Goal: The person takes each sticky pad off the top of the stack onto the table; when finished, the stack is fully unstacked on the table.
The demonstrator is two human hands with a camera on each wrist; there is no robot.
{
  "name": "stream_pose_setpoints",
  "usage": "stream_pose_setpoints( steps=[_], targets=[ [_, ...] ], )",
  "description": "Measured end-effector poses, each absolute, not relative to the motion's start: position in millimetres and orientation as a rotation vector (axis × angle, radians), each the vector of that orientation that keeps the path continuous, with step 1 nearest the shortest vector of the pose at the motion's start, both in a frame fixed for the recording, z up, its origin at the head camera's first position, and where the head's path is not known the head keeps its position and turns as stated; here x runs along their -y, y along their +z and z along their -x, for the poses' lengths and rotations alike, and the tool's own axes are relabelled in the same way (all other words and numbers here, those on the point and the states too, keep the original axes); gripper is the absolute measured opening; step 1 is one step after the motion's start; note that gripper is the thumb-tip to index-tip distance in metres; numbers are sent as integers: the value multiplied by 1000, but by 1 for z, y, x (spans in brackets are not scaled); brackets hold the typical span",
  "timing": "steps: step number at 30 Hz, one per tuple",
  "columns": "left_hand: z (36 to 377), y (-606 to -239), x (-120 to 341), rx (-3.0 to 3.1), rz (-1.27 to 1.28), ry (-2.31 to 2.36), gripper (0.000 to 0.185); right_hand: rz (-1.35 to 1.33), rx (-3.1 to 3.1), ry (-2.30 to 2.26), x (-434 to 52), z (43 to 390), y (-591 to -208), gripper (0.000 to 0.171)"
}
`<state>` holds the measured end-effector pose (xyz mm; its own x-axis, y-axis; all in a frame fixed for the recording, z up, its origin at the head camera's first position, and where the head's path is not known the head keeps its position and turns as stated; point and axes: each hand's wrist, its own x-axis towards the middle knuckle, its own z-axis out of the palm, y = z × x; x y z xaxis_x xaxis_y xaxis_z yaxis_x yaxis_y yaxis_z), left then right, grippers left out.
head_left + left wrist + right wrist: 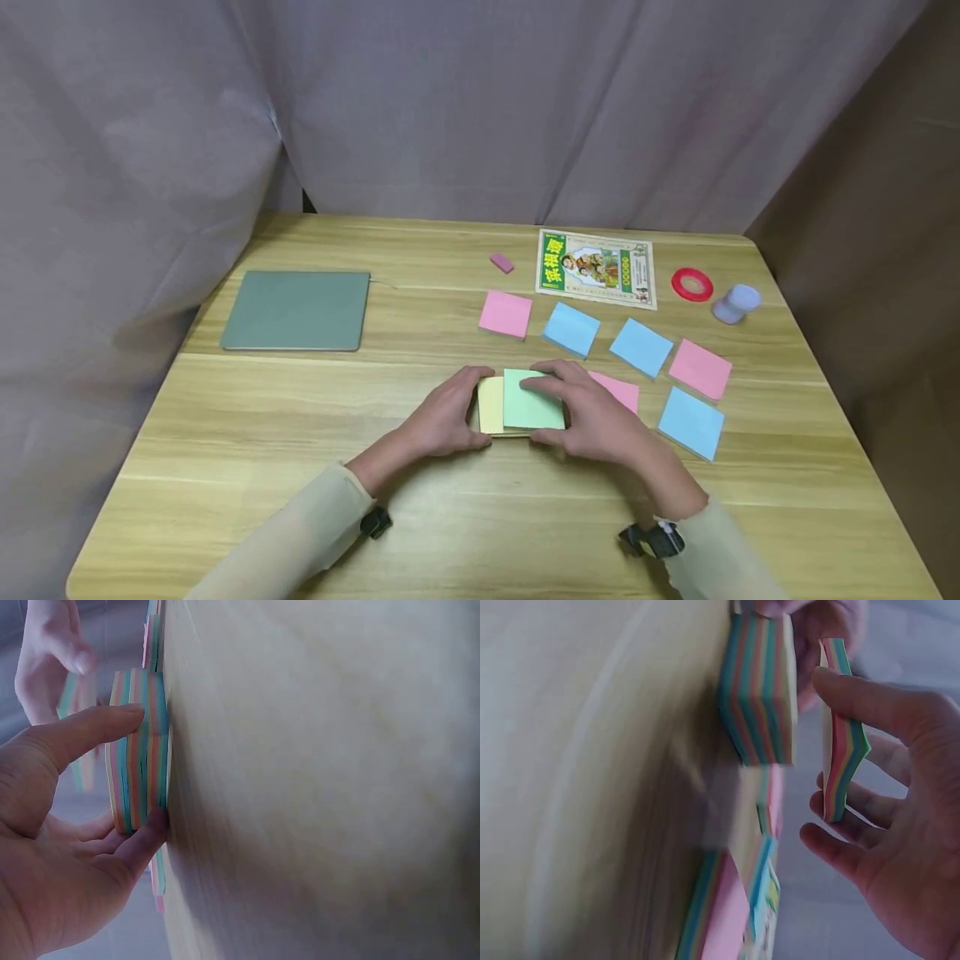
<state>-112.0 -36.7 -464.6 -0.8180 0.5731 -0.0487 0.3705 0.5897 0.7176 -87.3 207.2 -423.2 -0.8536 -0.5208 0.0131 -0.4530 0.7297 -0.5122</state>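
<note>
My left hand (447,414) grips a stack of sticky note pads (491,407) with a pale yellow top, standing on the table near the middle. In the left wrist view, the stack's sides (135,772) show layered colours, with thumb and fingers on opposite edges. My right hand (596,415) holds a green-topped sticky note pad (534,403) above the right part of the stack. From the right wrist, a gap shows between this pad (843,761) and the stack (757,690). A pink pad (621,390) lies partly hidden behind the right hand.
Several pink and blue pads (572,328) lie to the right and behind. Further back are a small pink block (502,263), a printed sheet (596,268), a red tape roll (692,284) and a pale lilac waisted object (737,303). A green notebook (298,310) lies left.
</note>
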Motion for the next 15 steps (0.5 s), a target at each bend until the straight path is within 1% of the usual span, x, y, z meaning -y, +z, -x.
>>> stream_pose_setpoints(
  steps=[3, 7, 11, 15],
  targets=[
    [112, -464, 37, -2560, -789, 1051, 93, 778, -2831, -796, -223, 71, -418, 63],
    [112, -464, 38, -2573, -816, 1052, 92, 834, -2801, -803, -239, 42, -418, 61],
    [111, -464, 38, -2572, -824, 1066, 91, 897, -2761, -770, -244, 18, -429, 58],
    [111, -465, 38, -2565, -818, 1070, 91, 933, -2803, -709, -241, 9, -444, 55]
  ],
)
